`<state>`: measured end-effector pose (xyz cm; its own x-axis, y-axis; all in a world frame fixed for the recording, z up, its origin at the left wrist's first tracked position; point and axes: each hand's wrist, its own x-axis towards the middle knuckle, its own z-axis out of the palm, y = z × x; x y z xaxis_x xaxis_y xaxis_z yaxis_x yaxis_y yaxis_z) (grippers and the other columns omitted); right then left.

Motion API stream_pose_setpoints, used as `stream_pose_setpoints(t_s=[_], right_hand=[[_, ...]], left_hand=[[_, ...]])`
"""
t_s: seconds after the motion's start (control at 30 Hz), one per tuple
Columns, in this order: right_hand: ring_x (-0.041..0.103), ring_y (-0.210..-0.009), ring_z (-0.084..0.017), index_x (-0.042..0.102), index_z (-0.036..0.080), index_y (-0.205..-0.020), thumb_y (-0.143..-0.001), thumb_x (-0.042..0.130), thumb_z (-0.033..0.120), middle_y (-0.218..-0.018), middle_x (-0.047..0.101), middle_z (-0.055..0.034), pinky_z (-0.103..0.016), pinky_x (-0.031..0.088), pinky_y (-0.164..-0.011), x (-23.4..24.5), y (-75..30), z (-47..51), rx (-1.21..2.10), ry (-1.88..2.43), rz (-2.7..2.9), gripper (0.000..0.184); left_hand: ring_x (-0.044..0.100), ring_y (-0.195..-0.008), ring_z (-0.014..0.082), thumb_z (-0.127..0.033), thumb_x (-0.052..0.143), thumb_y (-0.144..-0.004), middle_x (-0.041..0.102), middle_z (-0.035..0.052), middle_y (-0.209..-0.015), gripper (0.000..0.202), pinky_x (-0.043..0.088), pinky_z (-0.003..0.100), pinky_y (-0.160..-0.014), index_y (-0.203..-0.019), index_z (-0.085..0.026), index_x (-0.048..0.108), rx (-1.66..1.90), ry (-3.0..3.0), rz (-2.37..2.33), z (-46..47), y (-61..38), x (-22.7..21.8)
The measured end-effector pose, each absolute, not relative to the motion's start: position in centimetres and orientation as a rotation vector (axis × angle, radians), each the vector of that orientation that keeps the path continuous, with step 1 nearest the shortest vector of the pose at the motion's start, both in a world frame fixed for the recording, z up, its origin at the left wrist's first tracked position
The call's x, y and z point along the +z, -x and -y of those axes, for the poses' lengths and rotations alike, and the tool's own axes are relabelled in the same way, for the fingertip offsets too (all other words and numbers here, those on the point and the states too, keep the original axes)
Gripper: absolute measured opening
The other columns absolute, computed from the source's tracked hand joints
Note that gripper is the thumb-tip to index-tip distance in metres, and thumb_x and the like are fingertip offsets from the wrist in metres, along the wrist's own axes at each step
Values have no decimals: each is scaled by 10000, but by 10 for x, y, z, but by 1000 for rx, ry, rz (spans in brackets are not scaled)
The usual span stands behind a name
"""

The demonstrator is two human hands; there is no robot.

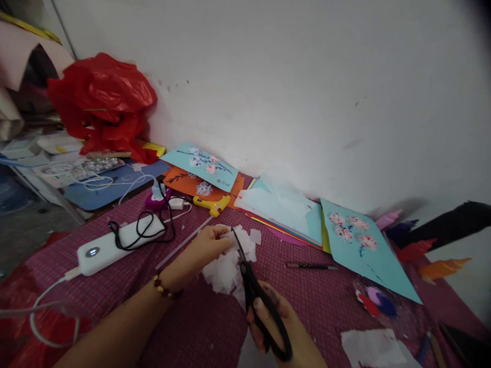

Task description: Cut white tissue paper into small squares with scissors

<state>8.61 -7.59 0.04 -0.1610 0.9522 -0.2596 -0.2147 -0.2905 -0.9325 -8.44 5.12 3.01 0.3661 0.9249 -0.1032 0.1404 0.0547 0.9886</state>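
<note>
tissue paper | left hand fingers pinched on it | right hand fingers clamped on scissors

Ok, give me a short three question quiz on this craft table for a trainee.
1. True or false: the right hand holds black scissors.
2. The left hand pinches: A white tissue paper, B a ruler, C a spoon.
3. Fill in: the plastic bag by the wall is ___.
Key: 1 true; 2 A; 3 red.
</note>
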Motion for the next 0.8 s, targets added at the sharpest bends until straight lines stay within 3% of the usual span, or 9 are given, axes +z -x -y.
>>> stream_pose_setpoints(t_s=[0.13,0.2,0.27,0.33,0.47,0.57,0.7,0.8], right_hand=[[524,-561,-85,592,194,-1070,-753,709,603,-779,608,-6,-221,415,-526,-3,-89,78,1715,1030,903,530],[581,-669,-120,598,199,-1110,-768,706,583,-852,640,-34,-253,451,-616,-3,-93,78,1782,932,834,525],[596,-697,-139,599,200,-1153,-782,698,565,-872,660,-49,-267,453,-629,-2,-96,77,1830,853,753,529],[599,-680,-145,609,201,-1157,-779,700,557,-857,669,-51,-270,450,-611,1,-99,74,1878,786,665,528],[590,-622,-141,631,192,-1142,-761,704,570,-803,659,-38,-268,446,-568,9,-102,70,1998,651,535,541],[578,-599,-135,630,184,-1164,-762,694,580,-786,652,-35,-259,441,-546,12,-101,70,2061,593,527,568],[562,-589,-132,624,207,-1175,-756,677,609,-795,645,-31,-257,436,-540,14,-98,75,2094,591,573,583],[532,-565,-127,612,218,-1185,-722,672,653,-777,621,-19,-260,430,-532,16,-95,78,2093,649,616,638]], left_hand=[[386,-478,78,-253,515,-642,435,-67,-543,82,285,209,-475,-615,-182,482,825,-1414,-1069,-53,86,30],[491,-551,108,-206,497,-633,548,-31,-641,125,355,221,-513,-732,-171,565,888,-1477,-1147,-56,87,28],[609,-779,167,-141,482,-612,658,36,-892,391,461,272,-662,-981,-159,609,1020,-1584,-1254,-61,90,25],[596,-1048,227,-96,474,-606,639,104,-1154,602,474,365,-868,-1201,-143,549,1146,-1700,-1331,-65,92,22],[493,-1243,272,-97,492,-653,568,137,-1316,589,355,471,-1074,-1238,-138,552,1191,-1886,-1259,-66,93,21],[496,-1241,258,-109,519,-667,551,114,-1341,645,391,448,-1042,-1307,-189,502,1079,-1818,-1049,-59,90,25],[579,-1079,203,-126,592,-669,528,110,-1332,829,495,310,-811,-1443,-259,326,926,-1513,-740,-48,84,34],[599,-895,146,-146,663,-657,572,86,-1231,764,481,249,-704,-1371,-269,422,898,-1304,-621,-44,82,38]])
